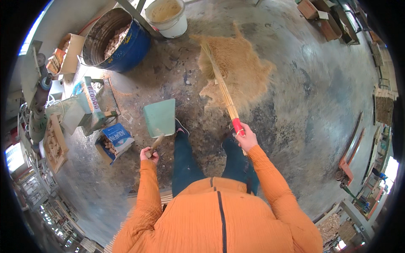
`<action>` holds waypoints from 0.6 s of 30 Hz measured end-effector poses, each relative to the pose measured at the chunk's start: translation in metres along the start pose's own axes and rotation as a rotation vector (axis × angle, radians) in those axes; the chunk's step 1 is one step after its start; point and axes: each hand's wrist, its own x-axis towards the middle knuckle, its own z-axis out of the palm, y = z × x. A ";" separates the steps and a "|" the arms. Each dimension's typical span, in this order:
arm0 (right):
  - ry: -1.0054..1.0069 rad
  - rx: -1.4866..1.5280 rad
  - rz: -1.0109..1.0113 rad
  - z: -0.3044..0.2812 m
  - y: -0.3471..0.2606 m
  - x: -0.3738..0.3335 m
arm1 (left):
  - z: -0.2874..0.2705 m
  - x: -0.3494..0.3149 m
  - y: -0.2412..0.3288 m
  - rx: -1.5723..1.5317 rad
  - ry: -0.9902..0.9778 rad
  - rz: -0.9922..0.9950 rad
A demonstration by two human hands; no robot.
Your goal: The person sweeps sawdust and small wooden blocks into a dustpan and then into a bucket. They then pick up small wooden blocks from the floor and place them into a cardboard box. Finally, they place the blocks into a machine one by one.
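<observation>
Broom (224, 90), upper centre of frame, tip over sawdust heap (249, 63), contact unclear; right hand (247, 138) curled round its red grip (237, 125). Left hand (149, 156) wrapped round handle (157, 141) of dustpan (160, 117), left of centre. Risks: brisk stroke might scatter fine dust; raised dustpan lip could let dust under. Concrete floor (303, 139) stained. Workshop around: blue drum (136, 51), white bucket (176, 28) upper left.

The left hand (149, 155) hides part of the wooden handle (158, 141) of the pale green, square dustpan (160, 116); the right hand (248, 138) covers part of the long straw broom's red grip (237, 125). The bottom edge cuts off the orange zip-front jacket (190, 219). Lower-left clutter (50, 219) is too small to tell.
</observation>
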 end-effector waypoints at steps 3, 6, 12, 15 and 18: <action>-0.088 0.071 -0.028 -0.070 0.012 -0.063 | 0.001 -0.037 -0.063 0.142 -0.005 0.217; -0.241 0.106 0.002 -0.125 0.021 -0.120 | 0.005 -0.056 -0.115 0.200 0.045 0.353; -0.508 -0.027 0.098 -0.159 0.051 -0.134 | -0.012 -0.084 -0.198 0.364 0.061 0.529; -0.496 -0.443 -0.004 -0.134 0.067 -0.091 | -0.021 -0.105 -0.219 0.449 0.172 0.506; -0.297 -0.678 -0.185 -0.116 0.093 -0.035 | -0.033 -0.132 -0.224 0.446 0.143 0.423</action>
